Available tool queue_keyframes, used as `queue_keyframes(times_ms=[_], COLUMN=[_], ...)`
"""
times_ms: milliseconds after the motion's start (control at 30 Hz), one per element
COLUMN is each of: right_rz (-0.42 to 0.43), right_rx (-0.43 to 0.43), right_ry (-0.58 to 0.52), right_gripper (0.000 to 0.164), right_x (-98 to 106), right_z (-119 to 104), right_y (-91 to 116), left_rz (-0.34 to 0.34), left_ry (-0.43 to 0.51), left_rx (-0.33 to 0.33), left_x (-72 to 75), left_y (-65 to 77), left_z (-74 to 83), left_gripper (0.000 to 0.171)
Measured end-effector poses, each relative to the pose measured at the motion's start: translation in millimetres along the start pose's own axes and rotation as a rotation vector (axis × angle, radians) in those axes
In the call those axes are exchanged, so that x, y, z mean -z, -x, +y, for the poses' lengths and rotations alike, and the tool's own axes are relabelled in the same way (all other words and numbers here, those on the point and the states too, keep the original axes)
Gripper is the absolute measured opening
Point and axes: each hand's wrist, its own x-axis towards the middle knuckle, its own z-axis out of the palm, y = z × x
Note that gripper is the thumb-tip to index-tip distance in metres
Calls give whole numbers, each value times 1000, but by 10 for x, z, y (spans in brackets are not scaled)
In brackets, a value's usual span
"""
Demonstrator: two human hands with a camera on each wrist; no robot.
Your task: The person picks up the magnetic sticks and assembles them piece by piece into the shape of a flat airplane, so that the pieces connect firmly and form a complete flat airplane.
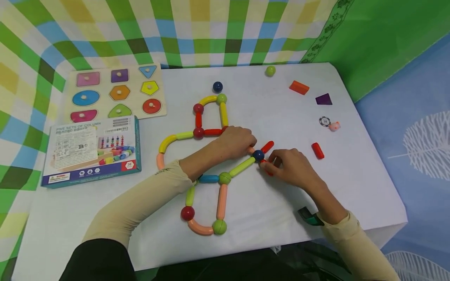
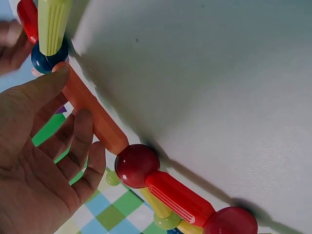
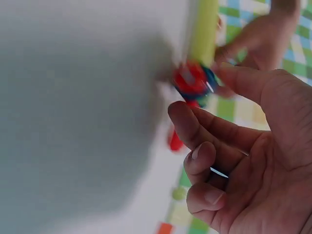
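My left hand (image 1: 236,141) pinches a salmon-orange stick (image 2: 97,114) near one end, thumb across it in the left wrist view. That stick runs from a red ball (image 2: 137,165) to a dark blue ball (image 1: 258,155). A yellow-green stick (image 1: 242,167) and a red stick (image 1: 268,146) also meet the blue ball. My right hand (image 1: 290,166) is beside the ball, with its thumb and index fingertips apart in the right wrist view. Another red stick (image 3: 191,78), blurred, lies by these fingertips, its end toward the camera; contact is unclear.
Joined sticks and balls form loops, with a blue stick (image 1: 209,179) and green ball (image 1: 219,226). At left are a shape puzzle board (image 1: 135,107) and box (image 1: 91,150). Loose pieces include a blue ball (image 1: 217,86), red stick (image 1: 318,150) and orange block (image 1: 299,87).
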Motion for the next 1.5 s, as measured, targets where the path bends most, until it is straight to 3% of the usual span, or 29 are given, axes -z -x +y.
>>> queue_keyframes(times_ms=[133, 267, 433, 533, 733, 900, 1000, 1200, 1367, 1500], right_rz=[84, 164, 177, 152, 49, 1, -10, 15, 64, 22], right_rx=[-11, -9, -66, -136, -232, -232, -196, -126, 28, 123], right_ry=[0, 9, 105, 174, 229, 218, 215, 222, 132, 84], right_gripper=[25, 31, 46, 55, 62, 57, 53, 43, 36, 36], right_x=[309, 613, 857, 938, 972, 906, 826, 708, 664, 598], right_z=[74, 221, 428, 543, 677, 714, 716, 798, 690, 636], right_y=[-327, -879, -1620, -1957, -2312, -2475, -2563, -2365, -1878, -1398], left_rz=[17, 16, 22, 17, 0, -6, -4, 1, -16, -21], left_ry=[22, 5, -18, -45, -75, -88, -95, -103, -62, -41], left_rx=[-2, 5, 6, 3, -17, -6, 7, -9, 2, 26], left_x=[-25, -33, -56, -75, -72, -58, -56, -67, -54, -33], left_y=[11, 25, 18, 6, -2, 17, 38, -3, -33, -67], left_z=[-37, -50, -21, 14, 59, 38, -9, 27, 28, 35], left_gripper=[31, 30, 30, 33, 39, 40, 39, 39, 37, 36])
